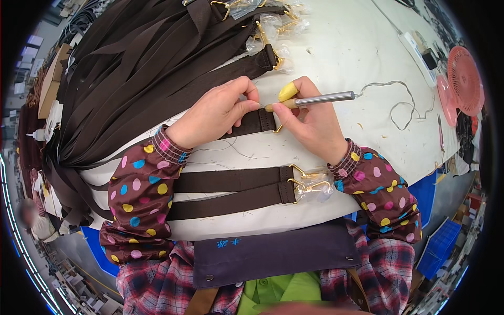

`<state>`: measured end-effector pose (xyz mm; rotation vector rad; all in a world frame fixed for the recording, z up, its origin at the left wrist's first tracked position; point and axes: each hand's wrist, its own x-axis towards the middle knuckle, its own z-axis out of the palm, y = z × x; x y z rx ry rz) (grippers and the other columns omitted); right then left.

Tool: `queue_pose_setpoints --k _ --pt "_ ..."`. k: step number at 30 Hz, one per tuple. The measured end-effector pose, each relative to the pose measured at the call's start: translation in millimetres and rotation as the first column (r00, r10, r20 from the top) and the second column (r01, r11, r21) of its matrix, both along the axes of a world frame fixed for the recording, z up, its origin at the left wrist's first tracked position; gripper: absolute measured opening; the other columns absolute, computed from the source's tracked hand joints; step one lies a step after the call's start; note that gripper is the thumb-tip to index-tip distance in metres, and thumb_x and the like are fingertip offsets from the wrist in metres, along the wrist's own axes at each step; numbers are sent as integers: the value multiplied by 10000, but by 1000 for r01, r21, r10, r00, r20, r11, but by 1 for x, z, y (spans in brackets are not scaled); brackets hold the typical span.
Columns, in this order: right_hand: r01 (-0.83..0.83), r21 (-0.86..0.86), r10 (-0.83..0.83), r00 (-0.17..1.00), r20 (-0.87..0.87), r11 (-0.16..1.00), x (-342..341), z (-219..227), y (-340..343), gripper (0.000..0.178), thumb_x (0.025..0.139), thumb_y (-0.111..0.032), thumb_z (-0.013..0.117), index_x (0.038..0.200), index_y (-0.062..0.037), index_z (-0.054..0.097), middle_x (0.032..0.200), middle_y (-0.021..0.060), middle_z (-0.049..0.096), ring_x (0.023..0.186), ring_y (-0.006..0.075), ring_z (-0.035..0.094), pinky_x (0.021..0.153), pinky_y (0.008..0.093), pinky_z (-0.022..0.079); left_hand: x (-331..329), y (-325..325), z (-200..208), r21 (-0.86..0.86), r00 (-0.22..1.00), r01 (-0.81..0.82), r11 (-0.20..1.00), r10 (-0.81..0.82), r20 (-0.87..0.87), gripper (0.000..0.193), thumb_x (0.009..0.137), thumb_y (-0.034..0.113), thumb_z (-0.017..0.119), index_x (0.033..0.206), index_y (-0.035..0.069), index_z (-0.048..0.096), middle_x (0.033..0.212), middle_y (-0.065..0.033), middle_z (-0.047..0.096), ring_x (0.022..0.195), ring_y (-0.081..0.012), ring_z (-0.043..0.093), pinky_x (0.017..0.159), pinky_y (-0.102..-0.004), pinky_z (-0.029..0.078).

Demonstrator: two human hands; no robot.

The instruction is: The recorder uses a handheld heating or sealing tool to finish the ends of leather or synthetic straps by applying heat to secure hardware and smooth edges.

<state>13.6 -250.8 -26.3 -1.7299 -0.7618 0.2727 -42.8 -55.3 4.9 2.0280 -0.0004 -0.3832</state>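
My right hand (317, 128) grips a corded pen-shaped tool (331, 97) with a grey metal barrel; a yellow cover sits on one finger. The tool's tip meets the pinched thumb and forefinger of my left hand (218, 111), where a thin thread seems to be held. Beneath both hands lies the stitched end of a dark brown webbing strap (266, 121), with a gold metal ring at its edge. Nearer me, two more brown straps (231, 179) lie side by side, their gold clasps (315, 185) partly wrapped in clear plastic. Loose threads (236, 152) lie between them.
A large heap of brown straps (142, 68) covers the table's left and far side. At right are the tool's cord (392, 85), a white power strip (418, 56), a pink fan (465, 81) and a slim pointed tool (441, 134). Blue crates (440, 249) stand below the table.
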Motion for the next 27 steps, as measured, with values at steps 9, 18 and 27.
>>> queue_pose_setpoints --k 9,18,27 --pt "23 41 -23 1000 -16 999 0 -3 -1 216 826 -114 667 899 -32 481 684 44 563 551 93 496 503 239 406 0 1 0 15 999 -38 999 38 20 114 913 115 572 950 40 495 802 -26 522 586 -68 497 466 -218 432" --pt "41 31 -40 999 -33 999 1 0 -1 222 822 -108 658 906 -28 468 661 49 582 543 104 513 497 247 411 1 5 -9 227 940 61 972 -133 316 100 874 68 607 914 5 541 816 -55 522 644 -114 483 597 -262 419" --pt "41 7 -41 999 -13 999 1 0 -1 232 823 -122 662 910 -33 467 662 61 584 536 113 524 494 253 415 0 0 -8 255 963 17 967 -85 257 147 905 161 568 916 19 536 874 -158 597 803 -339 588 693 -392 465"
